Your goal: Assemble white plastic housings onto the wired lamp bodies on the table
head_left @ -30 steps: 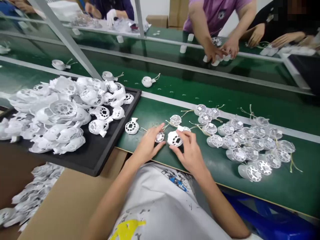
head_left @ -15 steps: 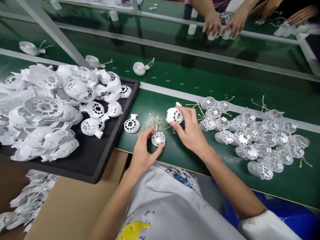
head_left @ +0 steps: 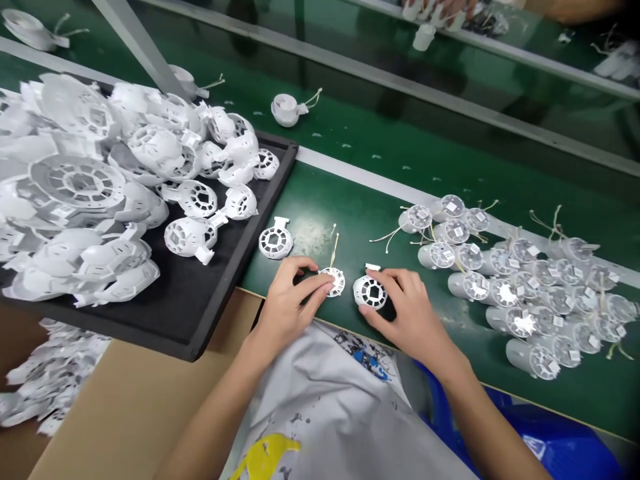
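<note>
My right hand is shut on a white perforated plastic housing, with fingers over its top and thumb below it. My left hand curls over the left edge of a small round white disc with a paper label. Thin pale wires rise from that disc. The two hands are close together at the bench's near edge. A loose perforated housing lies just beyond my left hand, and part of the disc is hidden under my fingers.
A black tray heaped with white housings stands to the left on the green bench. Several labelled white cylinders with wires crowd the right. Cardboard and spilled housings lie below left; a blue crate sits below right.
My right hand has brought the housing down toward the near edge, next to the disc. My left hand has moved from beside the disc onto it. The view has tilted and shifted.
</note>
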The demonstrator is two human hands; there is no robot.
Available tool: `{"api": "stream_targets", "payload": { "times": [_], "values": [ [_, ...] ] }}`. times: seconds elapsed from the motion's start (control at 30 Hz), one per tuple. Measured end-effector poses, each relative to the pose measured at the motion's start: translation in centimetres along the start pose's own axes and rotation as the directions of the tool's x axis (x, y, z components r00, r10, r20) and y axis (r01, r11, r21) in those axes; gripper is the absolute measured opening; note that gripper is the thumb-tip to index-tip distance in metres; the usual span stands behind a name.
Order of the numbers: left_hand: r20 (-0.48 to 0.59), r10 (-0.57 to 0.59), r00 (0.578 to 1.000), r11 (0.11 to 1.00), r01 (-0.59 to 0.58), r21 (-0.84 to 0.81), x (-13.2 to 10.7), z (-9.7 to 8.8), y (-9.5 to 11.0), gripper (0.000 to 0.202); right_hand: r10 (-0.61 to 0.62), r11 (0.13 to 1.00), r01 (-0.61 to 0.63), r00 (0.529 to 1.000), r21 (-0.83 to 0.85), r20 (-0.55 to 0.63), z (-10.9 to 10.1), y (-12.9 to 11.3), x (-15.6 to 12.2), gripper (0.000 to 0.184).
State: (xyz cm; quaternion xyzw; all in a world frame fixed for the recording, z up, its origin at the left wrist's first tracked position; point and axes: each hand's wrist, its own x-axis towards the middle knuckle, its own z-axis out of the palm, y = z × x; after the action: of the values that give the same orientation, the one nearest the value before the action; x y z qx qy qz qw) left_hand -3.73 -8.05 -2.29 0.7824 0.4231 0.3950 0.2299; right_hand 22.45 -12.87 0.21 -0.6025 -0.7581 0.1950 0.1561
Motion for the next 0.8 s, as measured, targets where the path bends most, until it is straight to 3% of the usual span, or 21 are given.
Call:
{"api": "stream_targets", "payload": {
  "times": [0.07,0.13,0.23,0.33,0.6,0.8],
  "values": [
    [0.037,-0.013,0.999,1.0,0.014,-0.026,0.1,-0.1,-0.1,0.022,-0.019,0.999,0.019,1.0,0.045,-0.018,-0.7,-0.4,1.4,0.051],
    [0.095,-0.04,0.995,0.998,0.044,-0.041,0.1,-0.2,-0.3,0.033,-0.135,0.99,0.138,0.989,0.034,-0.057,-1.4,-0.8,3.5,0.037],
    [0.139,-0.099,0.985,0.994,0.105,-0.036,-0.1,-0.2,-0.5,0.073,-0.394,0.915,0.395,0.919,-0.081,0.02,-1.8,-0.9,6.9,0.031],
    [0.123,-0.133,0.984,0.989,0.139,-0.043,-0.4,-0.1,-0.8,0.084,-0.517,0.839,0.53,0.847,-0.121,0.127,-1.6,-0.6,9.4,0.032],
    [0.113,-0.113,0.987,0.993,0.117,-0.029,-0.6,0.0,-1.1,0.082,-0.566,0.793,0.598,0.793,-0.115,0.226,-1.6,-0.4,11.0,0.025],
    [0.119,-0.074,0.99,0.997,0.076,-0.018,-0.4,-0.1,-1.2,0.08,-0.556,0.808,0.587,0.791,-0.059,0.256,-1.3,-0.4,11.7,0.021]
  ]
}}
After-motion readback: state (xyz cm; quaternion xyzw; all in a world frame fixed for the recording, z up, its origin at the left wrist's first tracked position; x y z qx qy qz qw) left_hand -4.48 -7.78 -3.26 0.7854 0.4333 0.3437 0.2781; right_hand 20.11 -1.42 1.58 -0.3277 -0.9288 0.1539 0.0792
